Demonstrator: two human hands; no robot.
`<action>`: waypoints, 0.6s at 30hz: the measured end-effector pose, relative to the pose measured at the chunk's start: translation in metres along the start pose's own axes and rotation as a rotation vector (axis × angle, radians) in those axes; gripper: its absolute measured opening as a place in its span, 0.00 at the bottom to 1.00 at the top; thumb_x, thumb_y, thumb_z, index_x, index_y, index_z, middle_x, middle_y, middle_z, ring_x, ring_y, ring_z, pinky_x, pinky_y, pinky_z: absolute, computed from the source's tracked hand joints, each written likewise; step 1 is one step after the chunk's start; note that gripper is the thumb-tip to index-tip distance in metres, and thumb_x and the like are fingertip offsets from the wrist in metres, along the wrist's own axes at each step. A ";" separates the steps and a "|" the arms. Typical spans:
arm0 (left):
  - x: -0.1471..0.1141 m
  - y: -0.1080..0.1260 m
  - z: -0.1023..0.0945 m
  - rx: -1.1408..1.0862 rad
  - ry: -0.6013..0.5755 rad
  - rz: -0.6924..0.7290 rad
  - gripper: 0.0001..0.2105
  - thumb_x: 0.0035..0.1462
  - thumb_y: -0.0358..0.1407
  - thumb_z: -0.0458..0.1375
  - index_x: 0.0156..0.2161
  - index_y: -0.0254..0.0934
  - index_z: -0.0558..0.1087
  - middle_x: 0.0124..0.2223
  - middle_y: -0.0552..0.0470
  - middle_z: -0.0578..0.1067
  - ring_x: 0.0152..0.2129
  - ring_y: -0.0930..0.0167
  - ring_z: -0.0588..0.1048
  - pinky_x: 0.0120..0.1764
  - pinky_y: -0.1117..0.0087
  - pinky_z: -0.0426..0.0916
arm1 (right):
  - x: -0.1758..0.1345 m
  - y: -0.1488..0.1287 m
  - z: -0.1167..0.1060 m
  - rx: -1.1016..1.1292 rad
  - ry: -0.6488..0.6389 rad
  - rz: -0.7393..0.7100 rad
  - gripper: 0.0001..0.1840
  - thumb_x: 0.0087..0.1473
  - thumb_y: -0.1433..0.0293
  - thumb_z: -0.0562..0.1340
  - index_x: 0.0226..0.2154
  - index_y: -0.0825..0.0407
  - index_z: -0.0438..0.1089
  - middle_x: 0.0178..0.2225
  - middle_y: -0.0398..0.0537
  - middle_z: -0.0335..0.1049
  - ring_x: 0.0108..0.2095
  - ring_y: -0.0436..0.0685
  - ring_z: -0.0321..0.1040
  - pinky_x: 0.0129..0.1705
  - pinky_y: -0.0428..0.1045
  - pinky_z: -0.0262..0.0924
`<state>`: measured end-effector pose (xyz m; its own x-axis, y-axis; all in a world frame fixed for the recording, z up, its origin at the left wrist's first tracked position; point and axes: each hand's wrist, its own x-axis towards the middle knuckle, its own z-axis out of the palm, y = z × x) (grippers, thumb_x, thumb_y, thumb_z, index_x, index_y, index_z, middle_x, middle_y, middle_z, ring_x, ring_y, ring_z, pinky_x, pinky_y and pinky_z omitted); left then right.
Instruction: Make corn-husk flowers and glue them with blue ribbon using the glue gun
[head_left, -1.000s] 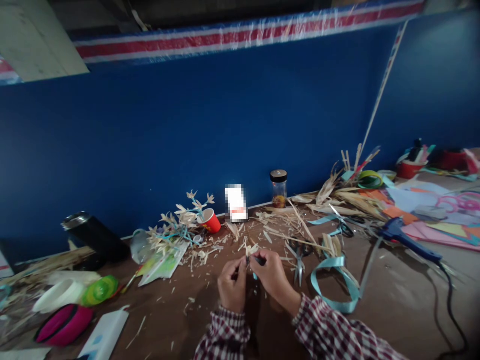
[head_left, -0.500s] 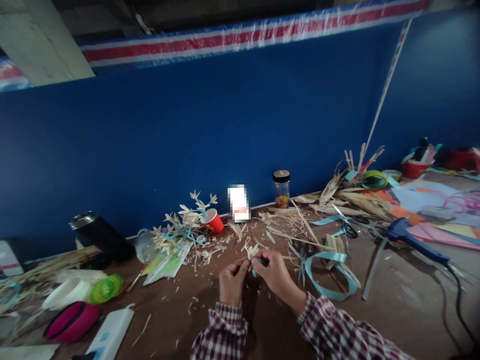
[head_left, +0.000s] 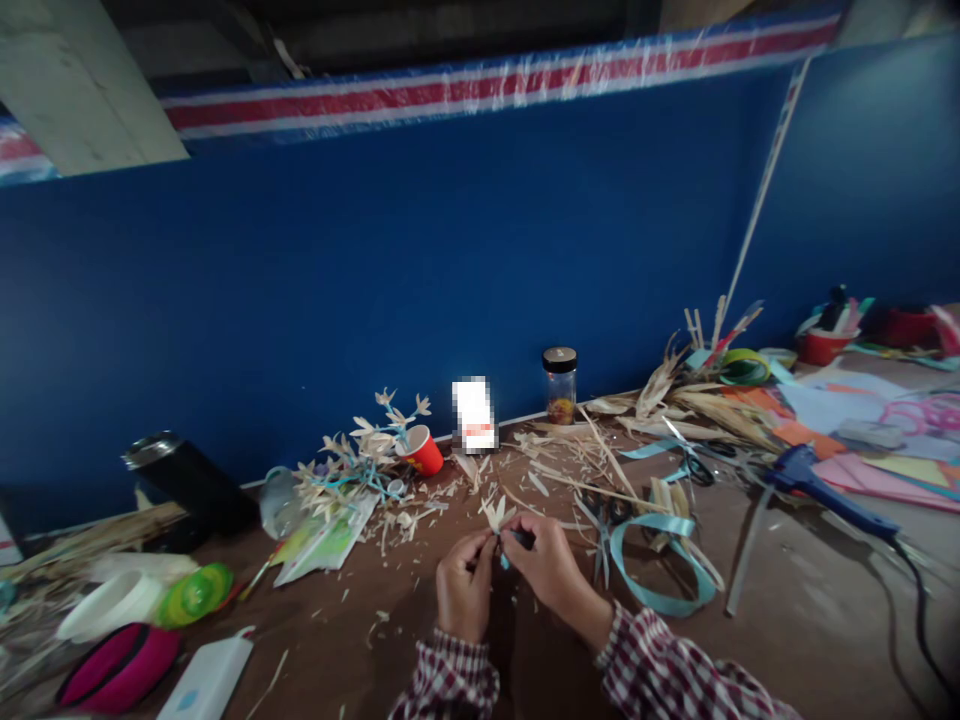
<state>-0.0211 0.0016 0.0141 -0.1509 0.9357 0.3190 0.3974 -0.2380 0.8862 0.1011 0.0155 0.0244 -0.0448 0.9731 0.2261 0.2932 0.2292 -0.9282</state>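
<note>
A small pale flower with pointed petals, apparently of dried husk [head_left: 497,513], stands between my hands above the brown table. My left hand [head_left: 462,585] is closed, its thumb and forefinger pinching at the flower's base. From the other side my right hand [head_left: 553,570] is closed at that same base, thumb and forefinger together. A bit of light blue strip [head_left: 505,562] shows just below the fingertips. Most of the stem is hidden by the fingers. Right of my right hand lie scissors [head_left: 602,545] and a loop of light blue ribbon [head_left: 701,590].
Husk flowers on blue stems [head_left: 360,470] lean by a red paper cup [head_left: 424,455]. A lidded jar [head_left: 560,388] stands against the blue partition. At right lies a blue glue gun [head_left: 832,490] with its cord. A black flask [head_left: 184,485] is at left. Husk scraps litter the table.
The flower's petals now appear more upright and spread. Both hands keep their pinch at its base, with small finger movement. The camera view has shifted slightly.
</note>
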 end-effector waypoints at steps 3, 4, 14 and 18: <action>0.000 0.000 0.000 0.022 -0.005 -0.028 0.11 0.49 0.38 0.54 0.33 0.36 0.76 0.34 0.47 0.78 0.32 0.64 0.75 0.37 0.65 0.68 | -0.001 0.001 0.001 -0.019 0.003 -0.015 0.09 0.46 0.70 0.56 0.23 0.55 0.70 0.22 0.45 0.70 0.25 0.51 0.65 0.27 0.42 0.56; -0.001 0.000 0.000 0.029 0.000 -0.031 0.11 0.49 0.38 0.54 0.32 0.36 0.76 0.34 0.47 0.78 0.32 0.64 0.75 0.37 0.65 0.68 | -0.001 0.001 0.001 -0.022 0.005 -0.021 0.09 0.46 0.70 0.56 0.23 0.55 0.71 0.22 0.45 0.70 0.25 0.51 0.65 0.27 0.42 0.56; -0.004 0.000 -0.002 0.121 -0.032 0.020 0.11 0.52 0.37 0.51 0.34 0.36 0.75 0.33 0.48 0.78 0.31 0.66 0.75 0.34 0.68 0.68 | -0.002 0.005 0.002 -0.085 0.005 -0.024 0.10 0.48 0.68 0.56 0.23 0.54 0.71 0.21 0.44 0.70 0.23 0.51 0.64 0.25 0.42 0.54; -0.005 0.000 -0.003 0.166 -0.045 0.078 0.12 0.53 0.36 0.50 0.34 0.36 0.75 0.32 0.47 0.77 0.30 0.66 0.74 0.33 0.68 0.68 | -0.003 0.004 -0.001 -0.188 0.003 -0.056 0.09 0.46 0.69 0.57 0.21 0.54 0.70 0.20 0.44 0.69 0.22 0.50 0.63 0.25 0.42 0.53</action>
<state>-0.0227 -0.0042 0.0130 -0.0744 0.9276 0.3662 0.5506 -0.2680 0.7906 0.1031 0.0135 0.0206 -0.0637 0.9589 0.2765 0.4639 0.2738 -0.8425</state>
